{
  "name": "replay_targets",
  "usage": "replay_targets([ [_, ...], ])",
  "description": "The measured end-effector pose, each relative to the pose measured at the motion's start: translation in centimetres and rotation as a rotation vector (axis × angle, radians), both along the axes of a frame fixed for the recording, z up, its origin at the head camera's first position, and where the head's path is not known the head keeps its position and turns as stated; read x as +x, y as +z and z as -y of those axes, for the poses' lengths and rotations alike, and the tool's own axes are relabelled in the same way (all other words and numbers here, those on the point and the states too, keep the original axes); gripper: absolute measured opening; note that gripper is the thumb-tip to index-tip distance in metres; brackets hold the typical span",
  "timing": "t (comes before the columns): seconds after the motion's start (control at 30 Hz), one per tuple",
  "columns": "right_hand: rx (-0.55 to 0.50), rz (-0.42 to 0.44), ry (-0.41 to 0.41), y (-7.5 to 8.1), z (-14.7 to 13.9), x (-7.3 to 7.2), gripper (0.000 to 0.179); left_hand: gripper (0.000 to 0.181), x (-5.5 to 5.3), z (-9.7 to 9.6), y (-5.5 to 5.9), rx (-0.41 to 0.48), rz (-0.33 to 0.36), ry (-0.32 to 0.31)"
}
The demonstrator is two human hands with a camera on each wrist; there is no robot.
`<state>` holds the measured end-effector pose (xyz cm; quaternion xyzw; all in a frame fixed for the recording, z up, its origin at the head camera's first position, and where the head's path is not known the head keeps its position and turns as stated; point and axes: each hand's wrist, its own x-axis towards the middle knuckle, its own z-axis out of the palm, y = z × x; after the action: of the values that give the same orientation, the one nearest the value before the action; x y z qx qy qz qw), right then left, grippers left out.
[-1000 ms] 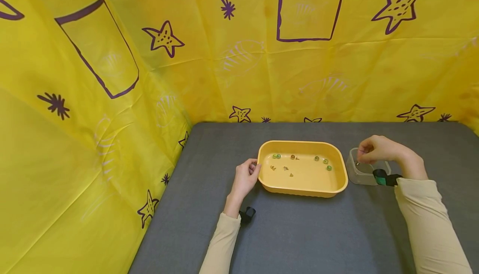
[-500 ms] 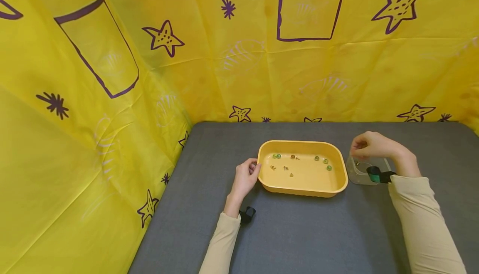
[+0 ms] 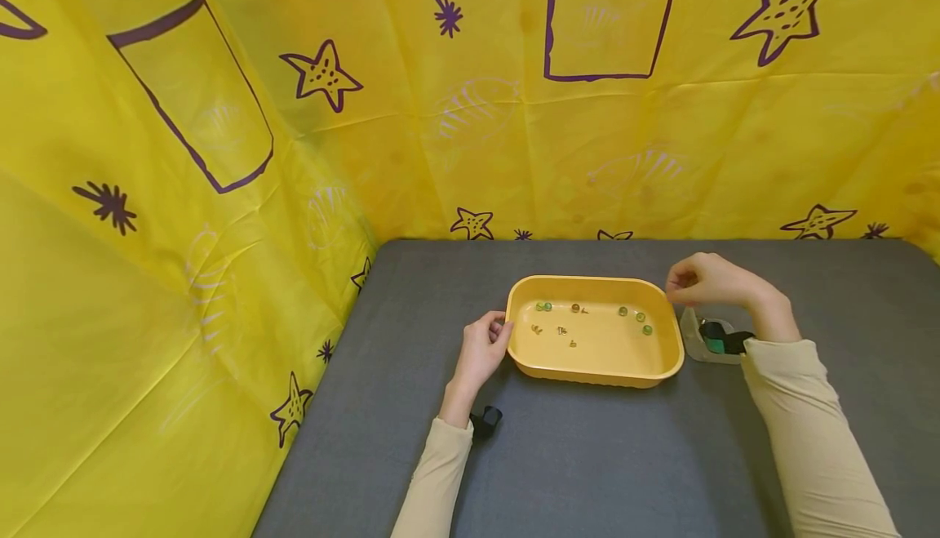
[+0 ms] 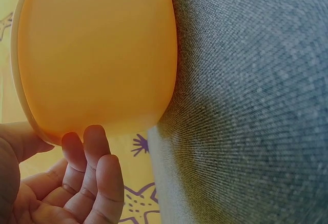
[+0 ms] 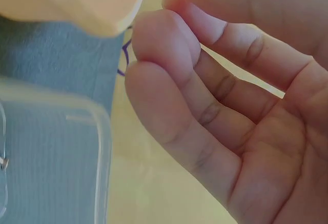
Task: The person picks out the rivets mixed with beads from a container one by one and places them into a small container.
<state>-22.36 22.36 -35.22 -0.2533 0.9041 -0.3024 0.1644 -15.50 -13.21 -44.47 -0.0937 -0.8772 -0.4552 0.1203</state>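
My left hand (image 3: pixel 482 348) grips the left end of a yellow plastic basin (image 3: pixel 602 362), thumb at the rim and fingertips against the outer wall (image 4: pixel 102 70). Green marbles (image 3: pixel 622 311), a brownish marble (image 3: pixel 575 308) and small gold-coloured metal pieces (image 3: pixel 561 331) lie inside it. My right hand (image 3: pixel 716 281) is over the basin's back right corner, fingers curled and thumb near the index finger. I cannot tell whether something small is between those fingertips. Below that hand stands a clear plastic container (image 3: pixel 690 344), partly hidden by the wrist strap.
A small shiny piece (image 5: pixel 4 162) shows in the clear container in the right wrist view. Both things stand on a grey cloth-covered table (image 3: pixel 587 456). Yellow printed fabric (image 3: pixel 441 154) hangs behind and to the left.
My right hand has moved left and slightly up, from over the clear container to the basin's right corner. My left hand and the basin have stayed put.
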Motion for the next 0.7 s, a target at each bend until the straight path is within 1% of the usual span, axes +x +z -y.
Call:
replay_targets([
  [0.27,-0.004,-0.007,0.026,0.0,1.8,-0.3,0.009,0.02,0.0,-0.1,0.0,-0.002,0.005,0.003],
  [0.4,0.002,-0.028,0.043,-0.3,2.6,-0.5,0.009,0.019,0.0,-0.1,0.0,0.002,0.003,0.0],
  [0.53,-0.009,-0.055,0.082,-0.5,3.6,-0.9,0.01,0.02,0.0,-0.1,0.0,0.004,0.011,0.001],
  [0.7,-0.025,-0.059,0.125,-1.1,4.7,-1.2,0.01,0.02,0.0,0.0,0.0,0.005,0.02,0.002],
])
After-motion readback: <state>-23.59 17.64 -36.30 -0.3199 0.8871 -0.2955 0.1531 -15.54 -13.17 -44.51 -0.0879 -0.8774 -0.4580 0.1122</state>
